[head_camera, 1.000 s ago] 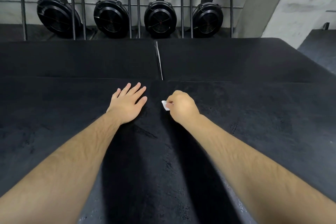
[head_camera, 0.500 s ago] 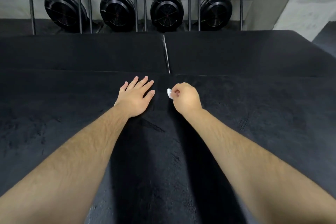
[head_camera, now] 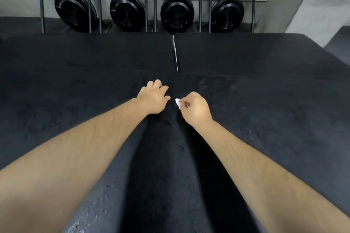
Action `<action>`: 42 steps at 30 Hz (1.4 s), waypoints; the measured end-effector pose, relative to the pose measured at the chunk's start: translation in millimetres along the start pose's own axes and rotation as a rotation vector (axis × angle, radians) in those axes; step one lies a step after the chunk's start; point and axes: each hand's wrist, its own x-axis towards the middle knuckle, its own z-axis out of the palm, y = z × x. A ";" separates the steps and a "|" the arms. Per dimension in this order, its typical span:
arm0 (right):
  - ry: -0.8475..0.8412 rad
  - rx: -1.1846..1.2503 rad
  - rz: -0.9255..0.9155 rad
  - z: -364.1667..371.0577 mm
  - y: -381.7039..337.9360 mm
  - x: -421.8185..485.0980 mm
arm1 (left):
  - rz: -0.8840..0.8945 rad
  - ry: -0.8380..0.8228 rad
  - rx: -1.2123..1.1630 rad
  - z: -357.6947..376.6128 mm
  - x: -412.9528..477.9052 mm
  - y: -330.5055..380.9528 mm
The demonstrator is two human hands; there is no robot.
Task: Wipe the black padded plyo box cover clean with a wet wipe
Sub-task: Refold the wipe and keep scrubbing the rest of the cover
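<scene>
While your right hand holds much the same spot as a second ago, your left hand is the one that changes: its fingers, lately flat and spread on the black padded cover, are now drawn in and bunched, knuckles raised, thumb out toward the right hand. Their tips are hidden behind the knuckles, so you cannot tell whether they press the padding or catch a fold of it.

Your right fingers are clamped on the wet wipe, balled small, with only a white corner showing at the thumb side, just above or on the cover near its far edge; contact is not clear.

The two hands sit just beside each other, short of the seam between the farther pads. This reads as bracing before another stroke. Most of the cover, near you and to both sides, probably needs wiping yet.
</scene>
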 end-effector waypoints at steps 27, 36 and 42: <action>-0.030 -0.074 0.101 -17.3 10.0 1.2 | -0.024 0.080 -0.260 39.2 -71.6 -15.5; -0.039 -0.041 0.047 -18.4 20.1 -28.6 | -0.022 0.112 -0.266 42.3 -70.5 -15.9; 0.009 -0.008 0.054 -14.5 17.3 -35.0 | -0.020 0.125 -0.274 42.8 -70.1 -17.4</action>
